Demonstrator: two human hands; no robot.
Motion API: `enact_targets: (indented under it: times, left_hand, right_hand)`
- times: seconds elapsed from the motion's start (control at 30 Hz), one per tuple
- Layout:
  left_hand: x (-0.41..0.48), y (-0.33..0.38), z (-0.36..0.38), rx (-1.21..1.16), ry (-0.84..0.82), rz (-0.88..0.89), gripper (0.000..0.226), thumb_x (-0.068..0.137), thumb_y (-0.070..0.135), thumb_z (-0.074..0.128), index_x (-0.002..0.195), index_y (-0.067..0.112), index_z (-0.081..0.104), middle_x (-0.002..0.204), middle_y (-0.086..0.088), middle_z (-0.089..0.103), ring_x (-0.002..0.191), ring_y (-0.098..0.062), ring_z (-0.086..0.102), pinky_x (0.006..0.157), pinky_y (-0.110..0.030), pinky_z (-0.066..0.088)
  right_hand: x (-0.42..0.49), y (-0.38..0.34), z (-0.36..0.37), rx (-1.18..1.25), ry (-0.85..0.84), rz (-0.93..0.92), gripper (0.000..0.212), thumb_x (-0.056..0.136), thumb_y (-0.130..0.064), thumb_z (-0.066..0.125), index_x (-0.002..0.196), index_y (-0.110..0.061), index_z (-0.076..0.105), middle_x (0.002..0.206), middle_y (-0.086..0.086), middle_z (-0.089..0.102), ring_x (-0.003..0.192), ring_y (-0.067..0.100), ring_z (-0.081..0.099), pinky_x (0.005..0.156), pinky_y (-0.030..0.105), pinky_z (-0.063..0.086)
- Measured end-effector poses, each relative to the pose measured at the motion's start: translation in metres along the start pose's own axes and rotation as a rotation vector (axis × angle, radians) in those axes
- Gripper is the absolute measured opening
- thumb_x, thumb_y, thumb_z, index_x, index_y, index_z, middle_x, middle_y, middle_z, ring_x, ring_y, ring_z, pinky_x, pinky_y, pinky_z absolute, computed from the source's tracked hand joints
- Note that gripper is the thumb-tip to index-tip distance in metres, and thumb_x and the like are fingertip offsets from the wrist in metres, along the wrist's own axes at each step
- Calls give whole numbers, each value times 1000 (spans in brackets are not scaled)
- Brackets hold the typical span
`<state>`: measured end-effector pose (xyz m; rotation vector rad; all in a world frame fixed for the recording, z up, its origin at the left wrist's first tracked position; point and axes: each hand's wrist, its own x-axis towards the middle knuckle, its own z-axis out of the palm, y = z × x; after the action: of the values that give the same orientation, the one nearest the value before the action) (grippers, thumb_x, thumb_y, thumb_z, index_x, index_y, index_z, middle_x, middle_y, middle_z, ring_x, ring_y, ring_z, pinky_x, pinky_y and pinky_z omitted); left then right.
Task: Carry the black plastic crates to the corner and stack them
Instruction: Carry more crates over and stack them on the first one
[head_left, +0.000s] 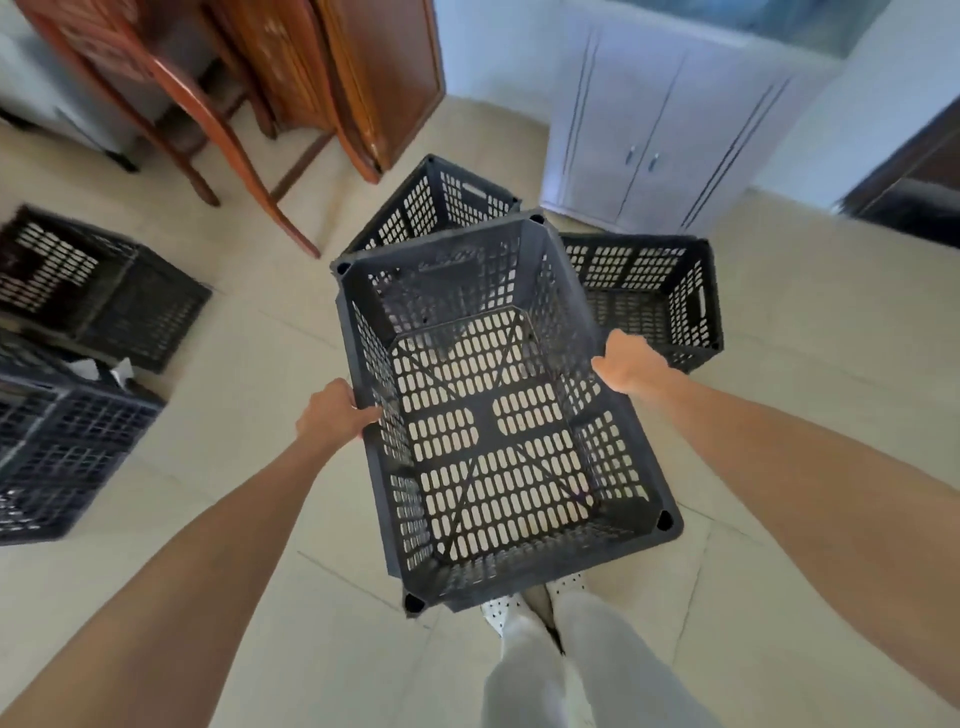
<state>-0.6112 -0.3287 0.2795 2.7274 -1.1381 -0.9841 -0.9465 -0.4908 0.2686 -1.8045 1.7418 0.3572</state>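
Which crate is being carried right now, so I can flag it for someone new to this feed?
Start at the white two-door cabinet at the back wall; two black crates sit on the floor before it. The carried crate hangs nearer the camera, left hand and right hand gripping its long sides. It alone is off the floor, floor tiles showing through its slotted bottom.

bright even daylight | soft shadows | edges motion-blurred | wide-angle bending

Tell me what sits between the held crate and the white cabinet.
Head view: two more black crates on the floor, one behind the held crate, one right of it, before the cabinet.
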Motion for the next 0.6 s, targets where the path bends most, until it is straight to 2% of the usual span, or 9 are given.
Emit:
enact_targets:
  times: [0.07,0.13,0.2,0.33,0.47,0.6]
  left_hand:
    - [-6,35,-4,64,-25,75,37,82,38,71,94,8,52,91,-12,65,88,-31,62,77,-41,51]
    - [-11,77,-8,121,-43,155,37,82,37,70,94,6,54,91,-13,66,89,-32,64,78,-42,53]
    - [-17,124,-9,178,-59,250,35,83,36,70,92,5,55,89,-13,67,86,-30,63,75,-40,51]
    - [-39,226,2,232,-60,391,29,84,34,70,83,11,52,78,-7,66,76,-24,62,71,-36,49]
    - [-67,335,30,337,-101,510,29,83,37,69,80,10,58,72,-6,71,79,-26,68,82,-41,54]
    - [-101,447,72,460,-145,636,32,83,38,68,76,7,62,64,-5,71,76,-26,69,82,-41,55]
  right_hand:
    - [-11,31,-18,32,27,47,29,95,-24,46,115,-3,46,117,18,55,98,36,59,72,36,44]
    - [-21,66,-36,72,57,84,20,94,-22,48,102,-4,46,105,16,58,83,32,57,68,35,43]
    - [-30,104,-56,97,85,116,21,94,-22,49,99,-2,49,93,16,60,71,28,54,65,34,43]
    - [-49,187,-90,167,131,209,35,96,-30,47,114,-1,56,106,19,62,88,34,60,73,36,50]
    - [-65,279,-124,252,149,320,38,97,-32,48,117,-1,57,108,17,63,87,30,57,76,35,47]
    - [-83,378,-156,314,170,430,41,98,-31,46,124,1,55,122,20,59,105,35,59,82,36,46]
